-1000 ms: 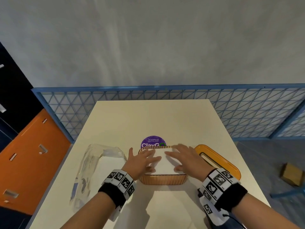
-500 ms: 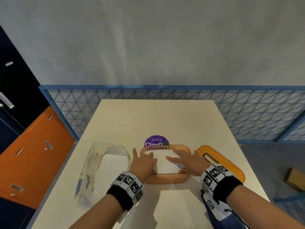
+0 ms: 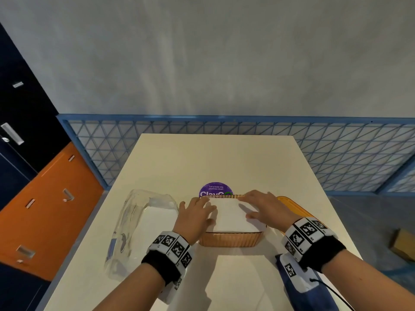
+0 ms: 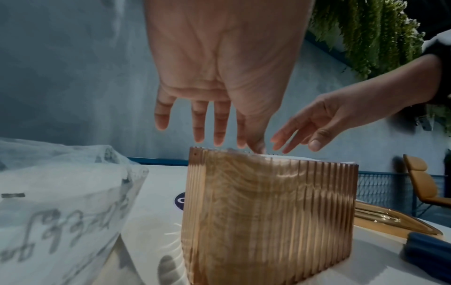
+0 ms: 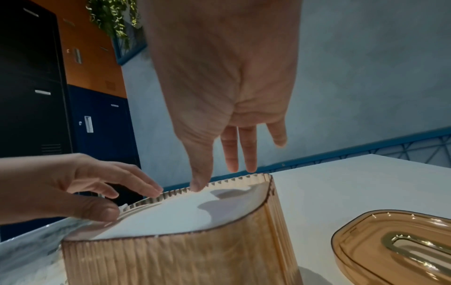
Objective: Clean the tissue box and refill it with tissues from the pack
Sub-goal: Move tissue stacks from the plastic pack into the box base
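On the table (image 3: 202, 158) in front of you, the far half lies bare up to the blue mesh railing (image 3: 336, 153), and its left and right edges run close past your wrists. Left of centre, the clear pack (image 3: 139, 221) lies open-mouthed toward the far side with white tissues still inside. Just beside it stands the ribbed amber box (image 3: 229, 240), lidless and filled to the rim with a white tissue stack (image 3: 231, 217). Your left hand (image 3: 197, 216) and right hand (image 3: 262, 209) lie flat on that stack, fingers spread and gripping nothing. To the right of the box, the lid (image 5: 395, 248) rests on the table. A purple sticker (image 3: 215, 189) peeks out behind the box.
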